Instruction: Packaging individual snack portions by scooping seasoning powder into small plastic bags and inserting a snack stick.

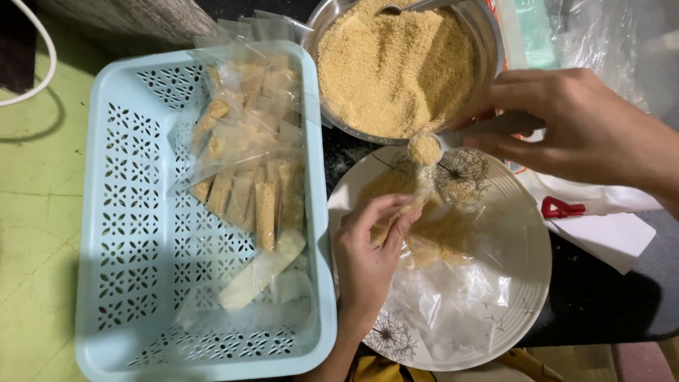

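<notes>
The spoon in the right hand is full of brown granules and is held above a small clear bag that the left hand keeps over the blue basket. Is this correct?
Not quite. In the head view the left hand holds the small clear bag over the white plate, not the blue basket. The spoon in the right hand is full of brown granules, above the bag.

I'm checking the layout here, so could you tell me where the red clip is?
In the head view, the red clip lies at right on white paper, beside the plate, below the right hand.

Bright overhead light is falling evenly across the scene, throwing soft shadows beneath the blue basket (106, 212). Glare is glinting off clear plastic; the edges are softening slightly.
</notes>
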